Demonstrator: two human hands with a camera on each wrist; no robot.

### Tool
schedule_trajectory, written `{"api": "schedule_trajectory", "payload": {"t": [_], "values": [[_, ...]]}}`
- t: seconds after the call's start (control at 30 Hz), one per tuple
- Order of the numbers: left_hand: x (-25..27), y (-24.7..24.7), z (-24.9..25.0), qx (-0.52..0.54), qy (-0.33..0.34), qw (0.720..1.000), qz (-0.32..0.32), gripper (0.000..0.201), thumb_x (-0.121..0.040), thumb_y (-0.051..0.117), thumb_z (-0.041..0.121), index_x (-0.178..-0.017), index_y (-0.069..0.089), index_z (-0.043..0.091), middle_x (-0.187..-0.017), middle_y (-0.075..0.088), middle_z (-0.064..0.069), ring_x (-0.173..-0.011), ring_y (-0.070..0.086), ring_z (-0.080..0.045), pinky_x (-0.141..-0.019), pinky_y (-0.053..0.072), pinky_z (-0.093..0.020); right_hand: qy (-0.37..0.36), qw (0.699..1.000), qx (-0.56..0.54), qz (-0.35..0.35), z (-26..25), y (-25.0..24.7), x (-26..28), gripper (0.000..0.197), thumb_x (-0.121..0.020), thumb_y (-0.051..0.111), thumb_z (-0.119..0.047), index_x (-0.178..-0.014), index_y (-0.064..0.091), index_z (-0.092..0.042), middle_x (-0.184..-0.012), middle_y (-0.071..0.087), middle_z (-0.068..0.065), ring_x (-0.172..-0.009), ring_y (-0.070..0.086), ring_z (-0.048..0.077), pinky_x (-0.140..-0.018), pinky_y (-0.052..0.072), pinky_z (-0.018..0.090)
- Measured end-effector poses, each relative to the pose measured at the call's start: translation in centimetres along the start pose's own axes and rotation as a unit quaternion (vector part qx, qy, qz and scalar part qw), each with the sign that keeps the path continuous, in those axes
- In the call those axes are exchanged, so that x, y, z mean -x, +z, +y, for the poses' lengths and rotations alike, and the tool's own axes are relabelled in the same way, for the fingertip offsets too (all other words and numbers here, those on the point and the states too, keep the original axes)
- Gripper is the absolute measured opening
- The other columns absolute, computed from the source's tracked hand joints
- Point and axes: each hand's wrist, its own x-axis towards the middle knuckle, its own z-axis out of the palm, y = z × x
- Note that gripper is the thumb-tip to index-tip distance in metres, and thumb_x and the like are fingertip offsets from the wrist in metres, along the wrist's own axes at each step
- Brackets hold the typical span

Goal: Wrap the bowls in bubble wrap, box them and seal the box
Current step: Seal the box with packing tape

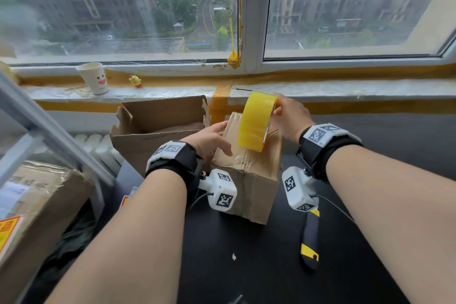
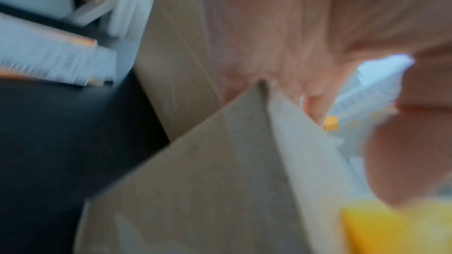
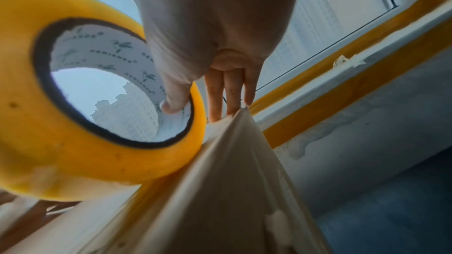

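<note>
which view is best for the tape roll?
Right wrist: the tape roll fills the left of the frame, core and printed liner sharp, with the right hand thumb inside it. Head shows the whole roll on edge atop the box. Left wrist shows only a blurred yellow corner.

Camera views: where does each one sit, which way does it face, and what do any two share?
Head: on the head, looking down and forward at the closed box, both forearms and hands showing.
Left wrist: along the left hand, blurred, at cardboard.
Right wrist: along the right hand toward the window, thumb inside the tape roll.
Shared: the yellow roll appears in all three.
</note>
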Motion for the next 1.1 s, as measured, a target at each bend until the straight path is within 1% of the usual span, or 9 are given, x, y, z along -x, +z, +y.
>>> {"api": "schedule_trajectory", "payload": {"t": [0.17,0.37,0.5,0.6,0.7,0.8,0.93,1.03,1.1], "values": [[0.0,1.3,0.1,-0.171,-0.041,0.984,0.037,0.147,-0.046,0.094,0.035,-0.152,-0.008,0.033,-0.141,0.032,0.009,-0.129,0.041,-0.021,-0.111,0.032,-0.041,-0.003,1.0,-0.011,0.017,-0.2,0.6,0.5,0.023,-0.092,0.052,-0.029,-0.115,0.058,-0.025,-0.105,0.068,0.006,-0.099,0.06,0.033,-0.075,0.04,0.032],[-0.6,2.3,-1.7,-0.195,0.001,0.977,0.09,0.16,-0.024,0.089,0.065,-0.148,-0.01,0.045,-0.148,0.034,0.005,-0.13,0.043,-0.02,-0.109,0.037,-0.047,-0.022,0.998,-0.036,-0.055,0.4,1.1,1.4,0.009,-0.083,0.07,-0.023,-0.09,0.064,-0.02,-0.102,0.07,0.004,-0.09,0.06,0.024,-0.076,0.045,0.031],[-1.1,2.1,-2.7,-0.199,0.007,0.976,0.093,0.158,-0.023,0.09,0.064,-0.147,-0.006,0.048,-0.147,0.036,0.006,-0.128,0.046,-0.019,-0.107,0.04,-0.048,-0.066,0.995,-0.044,-0.054,0.2,1.3,1.3,0.015,-0.085,0.065,-0.009,-0.071,0.061,-0.013,-0.079,0.066,0.002,-0.081,0.057,0.027,-0.068,0.042,0.033],[0.1,2.7,-1.9,-0.201,0.004,0.975,0.098,0.156,-0.031,0.091,0.055,-0.149,-0.011,0.043,-0.15,0.033,0.005,-0.128,0.045,-0.019,-0.109,0.037,-0.044,-0.047,0.997,-0.065,-0.012,-0.1,1.0,1.1,0.032,-0.085,0.059,-0.009,-0.059,0.047,-0.024,-0.063,0.054,-0.006,-0.07,0.05,0.022,-0.059,0.032,0.029],[0.5,2.9,-1.6,-0.193,-0.005,0.976,0.101,0.146,-0.05,0.092,0.042,-0.15,-0.014,0.036,-0.152,0.029,0.003,-0.13,0.042,-0.02,-0.111,0.033,-0.038,-0.032,0.995,-0.081,0.042,0.1,0.7,1.2,0.024,-0.088,0.06,-0.018,-0.067,0.052,-0.026,-0.074,0.059,-0.005,-0.074,0.053,0.02,-0.065,0.034,0.026],[0.6,2.8,-1.6,-0.186,-0.003,0.977,0.101,0.146,-0.045,0.09,0.048,-0.15,-0.012,0.04,-0.151,0.031,0.005,-0.128,0.044,-0.019,-0.108,0.037,-0.037,-0.041,0.993,-0.107,0.029,-0.3,0.9,1.3,0.012,-0.091,0.058,-0.018,-0.092,0.064,-0.028,-0.087,0.062,-0.005,-0.084,0.055,0.019,-0.072,0.039,0.026],[1.0,2.9,-1.1,-0.196,0.002,0.977,0.082,0.129,-0.066,0.086,0.034,-0.151,-0.011,0.034,-0.149,0.03,0.005,-0.128,0.042,-0.019,-0.101,0.038,-0.032,-0.036,0.996,-0.079,-0.028,-1.2,1.2,0.8,0.023,-0.095,0.047,-0.017,-0.118,0.051,-0.02,-0.099,0.063,0.006,-0.089,0.059,0.027,-0.076,0.047,0.036],[1.2,2.9,-0.2,-0.234,0.026,0.967,0.092,0.146,-0.042,0.087,0.054,-0.148,-0.012,0.044,-0.152,0.031,0.003,-0.135,0.038,-0.021,-0.111,0.033,-0.047,-0.015,0.998,-0.043,-0.044,-0.8,1.1,0.8,0.035,-0.097,0.045,-0.017,-0.131,0.039,-0.014,-0.111,0.062,0.013,-0.096,0.06,0.033,-0.079,0.046,0.04],[0.3,2.4,-0.2,-0.217,0.065,0.969,0.103,0.143,-0.031,0.092,0.055,-0.147,0.008,0.05,-0.148,0.039,0.005,-0.136,0.038,-0.019,-0.11,0.033,-0.051,-0.005,0.999,-0.041,-0.031,-0.3,0.8,1.2,0.035,-0.096,0.048,-0.018,-0.131,0.045,-0.014,-0.117,0.063,0.012,-0.104,0.059,0.033,-0.081,0.044,0.036]]}}
